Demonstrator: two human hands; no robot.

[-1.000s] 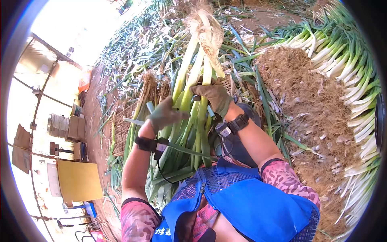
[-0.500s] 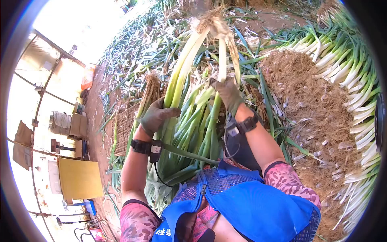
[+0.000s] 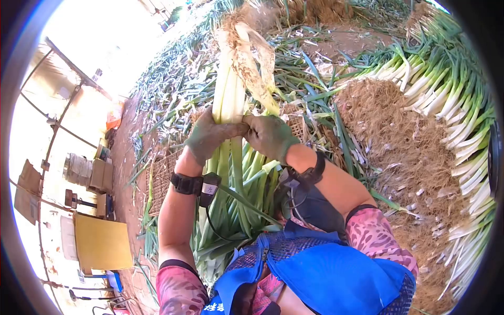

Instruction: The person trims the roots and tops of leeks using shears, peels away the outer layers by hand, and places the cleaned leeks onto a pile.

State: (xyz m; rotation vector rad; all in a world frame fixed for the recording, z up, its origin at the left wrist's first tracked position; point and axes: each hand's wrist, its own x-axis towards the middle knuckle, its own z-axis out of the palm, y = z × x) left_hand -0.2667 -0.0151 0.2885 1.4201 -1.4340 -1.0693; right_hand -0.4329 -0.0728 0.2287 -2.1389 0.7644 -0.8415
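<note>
My left hand [image 3: 210,135] is wrapped round a few thick green onions [image 3: 226,94], roots up and green leaves hanging down towards my lap. Close beside it, my right hand [image 3: 270,137] is closed, its thumb side meeting the left thumb. A pale, withered outer leaf [image 3: 261,63] hangs loose from the roots [image 3: 233,26] and runs down into the right hand. Both hands wear dark, soiled gloves. More green leaves [image 3: 254,178] lie below the hands; the right fingertips are partly hidden.
Stripped leaves [image 3: 178,89] cover the ground ahead. To the right lie a heap of brown roots [image 3: 388,126] and a long row of green onions [image 3: 462,142]. A woven basket [image 3: 164,178] is at the left, with a yellow board [image 3: 102,242] farther off.
My right hand has moved left and down from a separate stalk to beside my left hand. The stalks have come together, and the withered leaf now hangs at their right.
</note>
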